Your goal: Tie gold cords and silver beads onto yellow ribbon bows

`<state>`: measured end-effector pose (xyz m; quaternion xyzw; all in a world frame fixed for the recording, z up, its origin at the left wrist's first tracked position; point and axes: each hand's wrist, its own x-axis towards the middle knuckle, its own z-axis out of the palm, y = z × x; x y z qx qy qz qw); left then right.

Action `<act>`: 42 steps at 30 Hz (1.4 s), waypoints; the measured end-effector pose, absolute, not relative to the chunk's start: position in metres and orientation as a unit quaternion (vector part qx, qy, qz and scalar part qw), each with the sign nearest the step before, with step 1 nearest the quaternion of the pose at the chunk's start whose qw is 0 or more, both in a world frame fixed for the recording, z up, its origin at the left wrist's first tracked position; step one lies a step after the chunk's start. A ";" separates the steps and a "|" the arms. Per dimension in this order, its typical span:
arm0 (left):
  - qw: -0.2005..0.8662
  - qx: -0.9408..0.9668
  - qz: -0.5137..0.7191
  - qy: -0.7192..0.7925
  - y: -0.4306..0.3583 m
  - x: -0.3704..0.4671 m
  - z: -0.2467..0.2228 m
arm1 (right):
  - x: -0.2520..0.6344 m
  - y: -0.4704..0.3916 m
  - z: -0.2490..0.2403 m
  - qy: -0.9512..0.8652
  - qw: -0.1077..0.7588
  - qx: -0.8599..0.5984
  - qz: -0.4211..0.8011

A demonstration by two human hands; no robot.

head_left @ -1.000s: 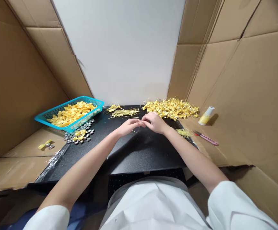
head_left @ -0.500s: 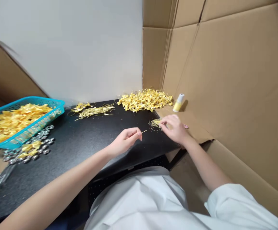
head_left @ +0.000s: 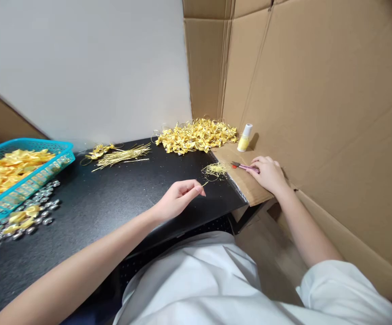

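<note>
My left hand [head_left: 181,198] is closed in a pinch above the black table [head_left: 124,194]. A short end of thin gold cord [head_left: 205,183] sticks out past its fingertips. My right hand [head_left: 269,175] rests on the cardboard at the table's right side, its fingers closed on the pink handles of small snips [head_left: 245,167]. The dark blades of the snips point left. Between the hands lies a small heap of cut gold cord scraps [head_left: 215,169].
Yellow bows with cords form a pile [head_left: 196,135] at the back, beside a white-and-yellow spool [head_left: 245,137]. Left of it lie gold cord lengths [head_left: 124,155]. A blue basket [head_left: 69,151] of yellow bows and several silver beads [head_left: 45,205] are at left. Cardboard walls [head_left: 317,90] stand at right.
My right hand has moved right from the scrap heap to the snips and now grips their handles. My left hand keeps its pinch on the cord. The view has shifted slightly right.
</note>
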<state>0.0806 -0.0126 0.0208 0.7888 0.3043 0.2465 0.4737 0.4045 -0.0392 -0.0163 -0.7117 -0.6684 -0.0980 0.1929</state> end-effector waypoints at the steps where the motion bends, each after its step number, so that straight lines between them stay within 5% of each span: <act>1: 0.475 0.789 0.245 0.302 -0.012 0.081 0.021 | 0.404 -0.038 -0.016 -0.666 0.192 -0.715 -0.094; 8: 0.466 0.788 0.265 0.302 0.000 0.098 0.016 | 0.411 -0.034 -0.020 -0.573 0.356 -0.737 0.031; 12: 0.460 0.788 0.282 0.297 0.010 0.119 0.015 | 0.386 -0.050 -0.012 -0.513 0.503 -0.639 0.275; 17: 0.460 0.784 0.303 0.287 0.019 0.141 0.014 | 0.340 -0.066 -0.005 -0.378 0.533 -0.541 0.530; 42: 0.459 0.794 0.298 0.265 0.034 0.163 0.009 | 0.322 -0.053 -0.012 -0.343 0.550 -0.546 0.531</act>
